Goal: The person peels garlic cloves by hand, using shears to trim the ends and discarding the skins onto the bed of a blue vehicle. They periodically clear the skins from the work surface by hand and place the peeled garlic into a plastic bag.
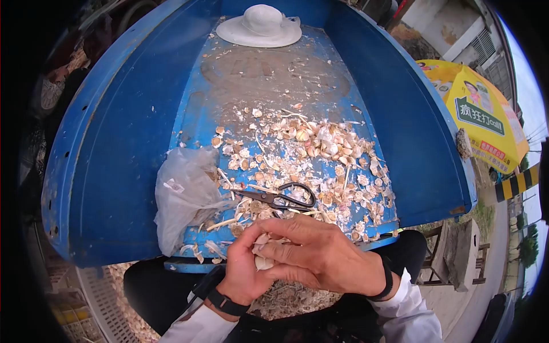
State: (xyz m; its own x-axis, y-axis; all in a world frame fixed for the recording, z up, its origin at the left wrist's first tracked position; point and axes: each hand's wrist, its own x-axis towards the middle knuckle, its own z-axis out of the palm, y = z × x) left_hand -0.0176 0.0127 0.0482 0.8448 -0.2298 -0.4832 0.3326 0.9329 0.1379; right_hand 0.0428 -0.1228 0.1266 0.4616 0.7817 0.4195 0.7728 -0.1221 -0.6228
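Note:
At the near edge of a blue metal bed (194, 123), my two hands meet around pale garlic (263, 260). My left hand (243, 268) cups the garlic from the left, its fingers curled. My right hand (323, 251) closes over it from the right, with thumb and fingers pressed in; part of the garlic is hidden. Just beyond my hands lie black-handled scissors (271, 198), blades toward the left. Garlic cloves (329, 142) form a heap farther up, and cut root ends and skins are strewn around the scissors.
A clear plastic bag (186, 197) sits on the left of the bed. At the far end rests a white brimmed hat (258, 27). High blue side walls (394, 108) flank the bed. A yellow umbrella (483, 111) stands outside right, and a perforated white crate (103, 294) is low left.

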